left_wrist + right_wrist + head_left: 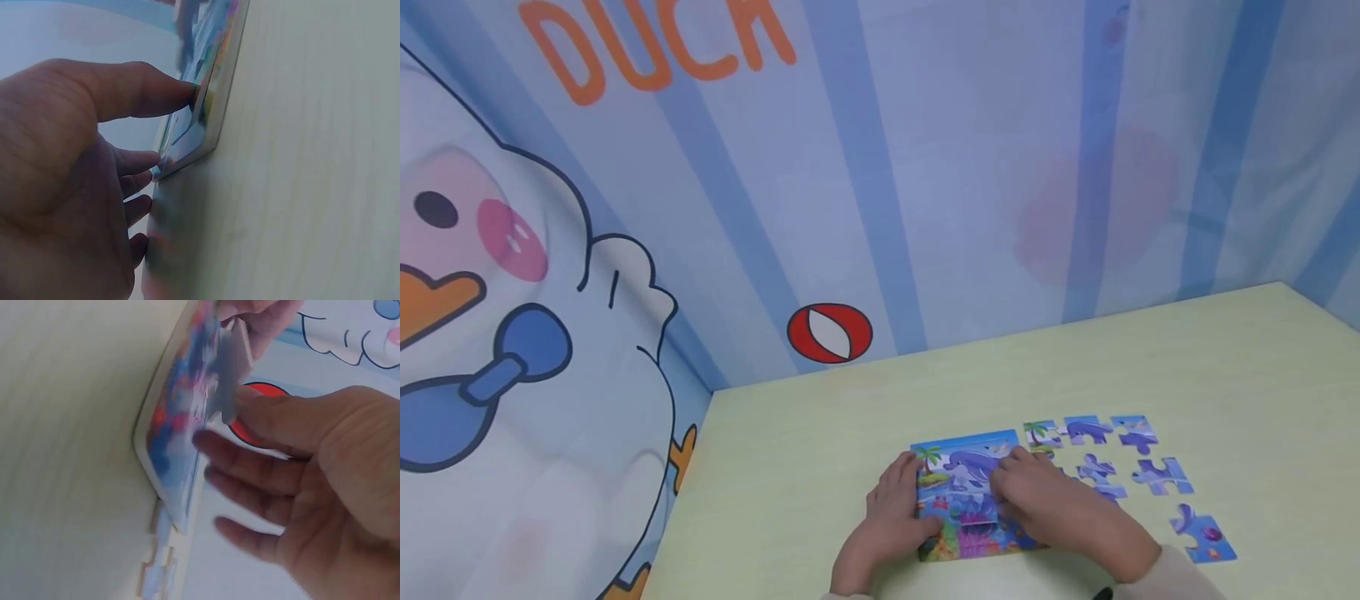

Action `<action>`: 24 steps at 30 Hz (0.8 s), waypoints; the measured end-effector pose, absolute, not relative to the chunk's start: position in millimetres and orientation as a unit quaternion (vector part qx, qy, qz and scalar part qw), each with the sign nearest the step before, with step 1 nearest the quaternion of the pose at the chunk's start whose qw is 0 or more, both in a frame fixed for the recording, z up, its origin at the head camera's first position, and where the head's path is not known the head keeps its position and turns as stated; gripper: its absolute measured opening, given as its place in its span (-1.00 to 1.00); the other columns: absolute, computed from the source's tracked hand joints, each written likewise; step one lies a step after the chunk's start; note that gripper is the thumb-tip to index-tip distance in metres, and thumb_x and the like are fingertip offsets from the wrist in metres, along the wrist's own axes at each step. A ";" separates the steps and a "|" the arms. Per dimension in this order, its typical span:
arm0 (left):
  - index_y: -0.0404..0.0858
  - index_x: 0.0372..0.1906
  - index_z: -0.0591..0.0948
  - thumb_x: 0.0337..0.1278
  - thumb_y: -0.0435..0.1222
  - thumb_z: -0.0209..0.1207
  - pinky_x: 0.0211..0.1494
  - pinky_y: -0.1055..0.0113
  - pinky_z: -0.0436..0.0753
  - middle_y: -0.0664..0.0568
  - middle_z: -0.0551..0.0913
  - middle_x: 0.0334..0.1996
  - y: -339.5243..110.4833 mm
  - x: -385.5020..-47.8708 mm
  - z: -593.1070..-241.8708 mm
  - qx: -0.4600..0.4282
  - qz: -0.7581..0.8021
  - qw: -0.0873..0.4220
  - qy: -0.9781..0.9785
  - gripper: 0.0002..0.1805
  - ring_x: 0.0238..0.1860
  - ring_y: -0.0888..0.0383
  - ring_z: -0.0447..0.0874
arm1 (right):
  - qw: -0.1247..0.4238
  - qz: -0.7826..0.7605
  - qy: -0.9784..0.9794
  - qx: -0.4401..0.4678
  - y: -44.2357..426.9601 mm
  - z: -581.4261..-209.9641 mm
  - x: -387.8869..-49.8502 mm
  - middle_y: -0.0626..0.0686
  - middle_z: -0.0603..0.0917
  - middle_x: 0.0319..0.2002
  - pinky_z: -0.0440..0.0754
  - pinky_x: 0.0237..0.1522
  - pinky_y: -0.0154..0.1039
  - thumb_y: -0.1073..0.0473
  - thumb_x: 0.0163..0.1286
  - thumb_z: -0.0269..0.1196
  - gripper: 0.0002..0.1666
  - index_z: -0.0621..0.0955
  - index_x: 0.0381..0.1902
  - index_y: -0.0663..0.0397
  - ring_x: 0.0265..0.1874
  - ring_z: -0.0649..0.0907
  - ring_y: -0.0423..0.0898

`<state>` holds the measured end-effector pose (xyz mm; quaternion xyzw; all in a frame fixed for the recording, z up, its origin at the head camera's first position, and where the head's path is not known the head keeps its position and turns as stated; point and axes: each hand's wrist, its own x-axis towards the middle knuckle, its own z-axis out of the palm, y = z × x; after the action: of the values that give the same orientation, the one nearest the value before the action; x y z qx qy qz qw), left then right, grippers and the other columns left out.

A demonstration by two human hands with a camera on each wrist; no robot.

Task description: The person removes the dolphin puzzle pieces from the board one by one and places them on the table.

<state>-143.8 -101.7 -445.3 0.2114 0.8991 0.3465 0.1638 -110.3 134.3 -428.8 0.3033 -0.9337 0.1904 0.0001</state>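
A picture puzzle board (1018,536) with a dolphin, a palm tree and coral lies on the table. My left hand (891,517) rests along its left side, the fingers at the edge and the thumb (159,94) pressing on the board near its lower left corner. Above the board, my right hand (1045,504) pinches a tilted puzzle piece (230,372), whose grey back shows in the right wrist view. In the head view the right fingers cover part of the picture. The other right fingers (250,494) are spread beside the board.
Several loose puzzle pieces lie right of the board, among them a dolphin piece (1086,430), a blue-purple piece (1163,477) and a corner piece (1213,540). The pale yellow table (790,475) meets a striped blue cloth backdrop (962,208) with a cartoon duck.
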 end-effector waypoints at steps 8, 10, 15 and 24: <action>-0.43 0.48 0.21 0.07 -0.24 0.27 0.43 -0.36 -0.03 -0.28 0.07 0.53 -102.1 -144.1 -446.5 0.211 0.349 0.157 0.900 -0.12 0.54 -0.25 -0.06 | -0.012 0.198 -0.935 0.295 135.5 -428.2 -114.6 -0.21 0.45 -0.49 0.37 -0.35 -0.21 0.29 0.25 0.42 -0.84 0.66 -0.47 -0.02 -0.43 0.33 -0.18; -0.44 0.48 0.21 0.06 -0.24 0.27 0.43 -0.36 -0.03 -0.28 0.07 0.52 -101.9 -143.7 -446.3 0.211 0.349 0.158 0.899 -0.12 0.54 -0.25 -0.06 | -0.025 0.187 -0.941 0.281 136.5 -429.9 -113.1 -0.19 0.49 -0.40 0.40 -0.33 -0.14 0.20 0.16 0.51 -0.86 0.71 -0.40 -0.01 -0.36 0.37 -0.15; -0.42 0.49 0.21 0.06 -0.23 0.26 0.43 -0.36 -0.02 -0.27 0.08 0.52 -101.0 -142.6 -445.7 0.214 0.347 0.158 0.899 -0.12 0.54 -0.24 -0.05 | -0.013 0.174 -0.942 0.286 136.5 -433.1 -111.6 -0.20 0.44 -0.46 0.32 -0.39 -0.18 0.19 0.10 0.54 -0.86 0.73 -0.52 -0.05 -0.41 0.31 -0.16; -0.43 0.47 0.23 0.08 -0.22 0.27 0.41 -0.36 0.02 -0.27 0.09 0.52 -100.8 -142.0 -444.5 0.212 0.340 0.155 0.903 -0.14 0.53 -0.23 -0.03 | -0.014 0.145 -0.943 0.298 135.9 -433.0 -112.7 -0.22 0.35 -0.53 0.26 -0.36 -0.21 0.26 0.06 0.47 -0.76 0.61 -0.62 -0.06 -0.45 0.28 -0.15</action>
<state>-142.0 -100.8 -444.5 0.2124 0.9030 0.3398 0.1547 -112.7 135.9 -433.0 0.2984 -0.9432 0.1452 -0.0140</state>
